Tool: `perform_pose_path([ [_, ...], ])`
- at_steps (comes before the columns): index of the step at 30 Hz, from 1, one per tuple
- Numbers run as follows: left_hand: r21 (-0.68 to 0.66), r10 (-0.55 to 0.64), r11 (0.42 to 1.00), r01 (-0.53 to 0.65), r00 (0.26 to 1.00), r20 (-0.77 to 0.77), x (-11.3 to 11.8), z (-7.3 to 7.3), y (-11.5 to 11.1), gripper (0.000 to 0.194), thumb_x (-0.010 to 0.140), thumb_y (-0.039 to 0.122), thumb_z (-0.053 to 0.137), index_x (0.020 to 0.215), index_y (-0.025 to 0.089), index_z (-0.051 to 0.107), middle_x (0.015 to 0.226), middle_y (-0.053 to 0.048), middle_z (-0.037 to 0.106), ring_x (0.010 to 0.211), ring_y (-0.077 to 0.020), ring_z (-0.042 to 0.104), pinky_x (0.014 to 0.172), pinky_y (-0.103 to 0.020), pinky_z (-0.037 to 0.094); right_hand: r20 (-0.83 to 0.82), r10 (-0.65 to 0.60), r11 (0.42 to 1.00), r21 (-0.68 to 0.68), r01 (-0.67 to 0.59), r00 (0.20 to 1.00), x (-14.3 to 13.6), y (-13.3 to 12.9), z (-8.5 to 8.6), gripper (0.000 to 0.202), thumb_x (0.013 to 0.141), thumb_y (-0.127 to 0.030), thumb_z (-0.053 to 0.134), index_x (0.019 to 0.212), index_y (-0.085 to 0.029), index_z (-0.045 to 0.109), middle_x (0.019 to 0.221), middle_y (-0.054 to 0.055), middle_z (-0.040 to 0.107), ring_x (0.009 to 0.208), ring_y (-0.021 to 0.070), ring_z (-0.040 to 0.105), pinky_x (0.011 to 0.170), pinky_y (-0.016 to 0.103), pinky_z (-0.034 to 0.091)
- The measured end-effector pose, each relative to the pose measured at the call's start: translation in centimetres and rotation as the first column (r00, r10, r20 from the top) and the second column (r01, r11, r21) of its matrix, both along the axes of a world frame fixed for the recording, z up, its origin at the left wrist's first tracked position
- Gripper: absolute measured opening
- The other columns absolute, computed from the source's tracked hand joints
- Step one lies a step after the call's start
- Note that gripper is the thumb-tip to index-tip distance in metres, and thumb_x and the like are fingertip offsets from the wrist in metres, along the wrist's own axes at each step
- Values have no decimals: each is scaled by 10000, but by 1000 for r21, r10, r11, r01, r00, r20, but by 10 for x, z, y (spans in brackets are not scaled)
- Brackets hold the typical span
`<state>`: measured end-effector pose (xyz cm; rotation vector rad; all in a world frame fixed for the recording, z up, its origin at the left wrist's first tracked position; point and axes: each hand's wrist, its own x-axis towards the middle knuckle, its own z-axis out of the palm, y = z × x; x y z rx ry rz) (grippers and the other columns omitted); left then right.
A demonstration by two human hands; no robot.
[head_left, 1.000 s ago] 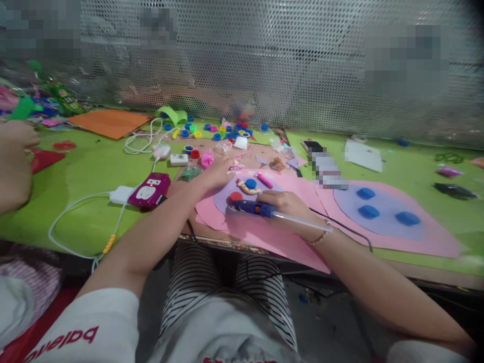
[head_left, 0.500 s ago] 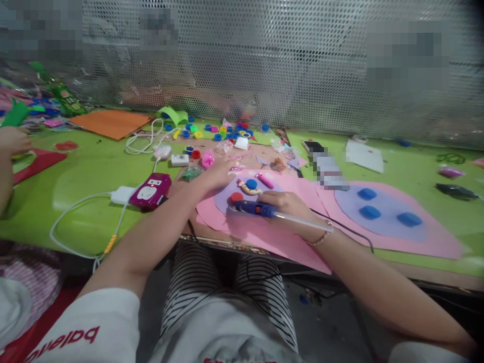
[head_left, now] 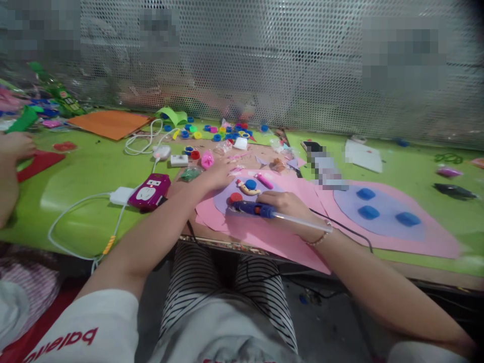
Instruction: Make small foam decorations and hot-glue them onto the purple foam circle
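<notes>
My right hand (head_left: 282, 202) is wrapped round a blue glue gun (head_left: 251, 208) with a clear glue stick out of its back. The gun's nozzle is close to a red cap (head_left: 236, 197) on a purple paper shape (head_left: 223, 201). Beside that cap are a blue cap (head_left: 250, 184), a banana-like piece (head_left: 247, 189) and a pink piece (head_left: 264, 180). Pink paper (head_left: 264, 237) lies underneath. My left hand (head_left: 224, 172) rests at the paper's upper left edge, fingers apart, near a small clear packet.
A magenta power block (head_left: 150, 192) with white cables sits left. Bottle caps (head_left: 217, 137) are scattered behind. A phone (head_left: 327, 169) and a second pink sheet (head_left: 442, 242) with several blue caps lie right. Another person's hand (head_left: 17, 146) is at far left, by red paper (head_left: 41, 164).
The other person's hand and the green item in it have shifted slightly to the right. My own hands and the glue gun have hardly moved.
</notes>
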<state>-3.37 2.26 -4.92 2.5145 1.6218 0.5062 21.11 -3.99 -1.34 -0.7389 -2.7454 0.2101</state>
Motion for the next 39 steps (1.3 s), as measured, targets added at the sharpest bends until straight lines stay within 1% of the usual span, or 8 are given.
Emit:
perform_pose_path([
  [7, 2, -5, 1000, 5, 999, -38, 1, 1, -1, 483, 858, 292, 458, 1328, 196, 516, 1419, -92, 474, 1335, -243, 386, 1129, -380, 272, -14, 10, 1000, -25, -10, 1000, 0, 0, -1, 96, 800, -117, 519, 790, -174, 596, 752, 15, 616, 618, 122, 536, 550, 270, 318],
  [14, -16, -25, 1000, 24, 999, -33, 4, 7, -6, 462, 853, 251, 451, 1306, 228, 540, 1440, -64, 463, 1368, -232, 346, 1128, -388, 272, -12, 3, 1000, -18, -3, 1000, 0, 0, 0, 102, 828, -147, 509, 777, -176, 592, 749, 20, 615, 619, 130, 537, 546, 276, 312],
  [18, -43, -28, 999, 26, 999, -44, 3, 8, -5, 443, 854, 244, 452, 1281, 208, 564, 1405, -96, 498, 1345, -249, 379, 1132, -429, 263, -16, 15, 1000, -20, -15, 1000, 0, 0, 0, 104, 834, -151, 509, 783, -178, 596, 753, 18, 619, 622, 123, 536, 560, 273, 319],
  [24, -42, -29, 999, 26, 997, -72, 2, 7, -5, 455, 857, 253, 444, 1301, 213, 539, 1385, -85, 513, 1354, -223, 364, 1139, -394, 255, -11, 2, 999, -33, -2, 1000, 0, 0, 0, 100, 834, -161, 516, 779, -178, 598, 746, 15, 612, 617, 127, 534, 581, 281, 329],
  [27, -53, -20, 998, 15, 996, -88, 3, 8, -6, 453, 860, 258, 439, 1293, 181, 548, 1382, -104, 512, 1374, -234, 331, 1145, -396, 244, -12, 1, 999, -36, -2, 1000, -1, -1, 1, 97, 825, -149, 520, 787, -175, 606, 752, 16, 615, 619, 122, 533, 572, 273, 319],
  [33, -39, -18, 999, 16, 998, -54, 3, 6, -7, 461, 857, 254, 442, 1307, 214, 533, 1375, -92, 517, 1298, -231, 430, 1125, -407, 275, -2, 5, 999, -38, -5, 1000, -1, -1, 2, 92, 836, -171, 523, 797, -173, 606, 755, 17, 619, 627, 121, 541, 577, 271, 334],
  [36, -40, 5, 999, -7, 999, -47, 3, 5, -7, 460, 856, 258, 449, 1309, 233, 528, 1390, -79, 503, 1328, -235, 398, 1124, -397, 277, -11, 12, 999, -34, -13, 1000, -1, -1, 1, 110, 851, -182, 509, 797, -177, 605, 753, 18, 620, 626, 125, 545, 580, 278, 344],
  [39, -32, -11, 999, 10, 1000, -30, 5, 7, -7, 521, 839, 255, 479, 1359, 217, 467, 1435, -94, 453, 1362, -268, 347, 1125, -425, 276, -17, 16, 999, -29, -17, 1000, 0, 0, 0, 119, 851, -181, 503, 777, -180, 596, 745, 19, 615, 620, 128, 539, 560, 275, 338],
])
